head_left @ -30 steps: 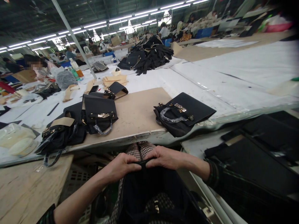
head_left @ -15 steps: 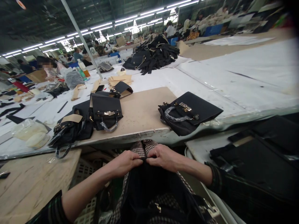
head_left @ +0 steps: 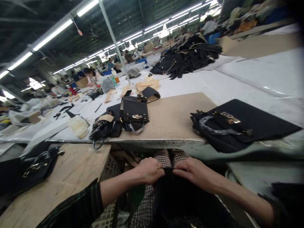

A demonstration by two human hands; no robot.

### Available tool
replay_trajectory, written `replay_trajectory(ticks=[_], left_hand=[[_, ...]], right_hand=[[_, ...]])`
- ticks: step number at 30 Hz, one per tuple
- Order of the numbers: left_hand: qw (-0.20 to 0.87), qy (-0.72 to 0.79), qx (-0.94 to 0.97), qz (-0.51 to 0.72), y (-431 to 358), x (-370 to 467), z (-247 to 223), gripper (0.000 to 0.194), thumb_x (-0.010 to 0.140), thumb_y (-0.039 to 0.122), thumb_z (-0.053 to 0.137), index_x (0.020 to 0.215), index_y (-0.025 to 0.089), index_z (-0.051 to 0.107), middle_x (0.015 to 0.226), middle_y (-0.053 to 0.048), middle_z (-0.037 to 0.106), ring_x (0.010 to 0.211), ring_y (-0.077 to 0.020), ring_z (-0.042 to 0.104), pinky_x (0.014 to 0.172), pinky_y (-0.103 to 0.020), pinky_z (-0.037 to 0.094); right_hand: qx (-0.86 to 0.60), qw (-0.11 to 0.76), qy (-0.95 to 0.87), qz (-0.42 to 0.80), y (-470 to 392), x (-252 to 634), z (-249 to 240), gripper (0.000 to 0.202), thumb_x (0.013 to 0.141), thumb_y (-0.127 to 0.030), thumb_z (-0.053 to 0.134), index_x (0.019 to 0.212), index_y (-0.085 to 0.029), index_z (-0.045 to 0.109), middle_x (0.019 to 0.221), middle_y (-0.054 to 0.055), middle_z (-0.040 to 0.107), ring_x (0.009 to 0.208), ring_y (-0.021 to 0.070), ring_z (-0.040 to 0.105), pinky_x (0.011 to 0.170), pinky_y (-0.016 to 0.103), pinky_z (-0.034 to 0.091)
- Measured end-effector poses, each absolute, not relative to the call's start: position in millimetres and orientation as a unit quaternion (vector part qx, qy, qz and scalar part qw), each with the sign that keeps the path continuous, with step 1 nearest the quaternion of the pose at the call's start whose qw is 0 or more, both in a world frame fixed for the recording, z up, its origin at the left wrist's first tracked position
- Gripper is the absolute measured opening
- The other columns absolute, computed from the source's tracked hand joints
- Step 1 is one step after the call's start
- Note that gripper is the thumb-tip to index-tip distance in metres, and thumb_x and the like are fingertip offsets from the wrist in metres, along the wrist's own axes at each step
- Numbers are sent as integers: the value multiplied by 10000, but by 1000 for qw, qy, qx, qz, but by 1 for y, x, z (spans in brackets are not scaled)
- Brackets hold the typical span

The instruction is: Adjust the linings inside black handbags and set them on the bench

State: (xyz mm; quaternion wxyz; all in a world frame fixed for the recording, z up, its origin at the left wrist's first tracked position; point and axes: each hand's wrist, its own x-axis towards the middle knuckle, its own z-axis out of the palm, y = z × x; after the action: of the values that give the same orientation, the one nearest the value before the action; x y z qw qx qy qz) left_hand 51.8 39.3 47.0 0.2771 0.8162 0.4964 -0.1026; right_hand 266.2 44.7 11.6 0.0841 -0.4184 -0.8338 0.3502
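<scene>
On my lap lies a black handbag (head_left: 184,199), its far rim toward the table and a bit of gold metal showing near the bottom of the view. My left hand (head_left: 149,171) pinches that rim between thumb and fingers. Just to its right, my right hand (head_left: 193,172) grips the same rim, a small gap apart from the left. Beyond them on the table, a black handbag with wrapped handle and gold clasp (head_left: 225,123) lies flat on the right. Another black handbag (head_left: 135,110) sits to the left, beside a smaller black bag (head_left: 102,126) with a tan piece on top.
A brown board (head_left: 173,117) covers part of the white table (head_left: 194,82). Black pieces (head_left: 190,57) are heaped farther back, near a metal pole (head_left: 115,41). On the left, a wooden board (head_left: 78,164) bears another black handbag (head_left: 38,164). People work in the distance.
My view has swung left, so the table and bags sit farther right, and the handbag on the wooden board has come into view. My hands are slightly farther apart on the rim.
</scene>
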Motion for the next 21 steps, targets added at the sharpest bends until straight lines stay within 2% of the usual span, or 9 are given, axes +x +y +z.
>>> replay_trajectory(ticks=[4,6,8,12,16,18,21], left_hand=[[304,489,811,-105,46,42,46,388,902,481,518,664,199,639,630,-5,618,601,-150,554,514,-236,302],[312,477,815,-104,47,37,48,400,904,487,527,653,195,635,593,-1,587,568,-146,532,497,-237,289],[318,459,824,-96,44,36,51,370,914,427,523,653,187,629,597,-3,582,561,-143,522,503,-239,294],[338,442,827,-74,38,38,49,308,915,332,492,686,176,629,657,-18,609,592,-148,530,550,-239,324],[340,471,813,-45,37,42,40,329,902,322,468,639,175,600,610,-7,557,567,-146,491,550,-243,294],[341,485,805,-33,36,43,36,333,883,334,488,606,176,586,567,8,511,546,-139,459,532,-240,269],[353,485,800,-21,36,45,36,330,860,349,517,588,172,575,545,25,465,530,-129,432,504,-234,249]], right_hand=[[-412,96,-830,364,43,277,-5,379,955,-449,431,721,-230,634,733,49,676,707,233,608,664,322,424],[-413,107,-822,377,41,284,-10,369,968,-464,403,832,-254,674,883,70,718,812,254,642,722,332,456],[-417,104,-823,371,37,288,-8,370,982,-447,379,888,-255,681,953,84,723,857,256,650,744,329,461],[-402,53,-855,323,34,285,4,338,991,-327,390,871,-199,679,851,100,718,807,246,648,734,321,426],[-405,26,-874,267,42,284,6,307,972,-284,466,773,-168,669,776,95,705,749,226,629,656,296,363],[-407,9,-873,268,46,288,9,348,979,-320,472,745,-161,674,721,85,690,684,205,606,614,288,336],[-402,-28,-867,293,54,291,21,440,973,-476,475,777,-157,706,705,80,683,636,196,582,579,279,329]])
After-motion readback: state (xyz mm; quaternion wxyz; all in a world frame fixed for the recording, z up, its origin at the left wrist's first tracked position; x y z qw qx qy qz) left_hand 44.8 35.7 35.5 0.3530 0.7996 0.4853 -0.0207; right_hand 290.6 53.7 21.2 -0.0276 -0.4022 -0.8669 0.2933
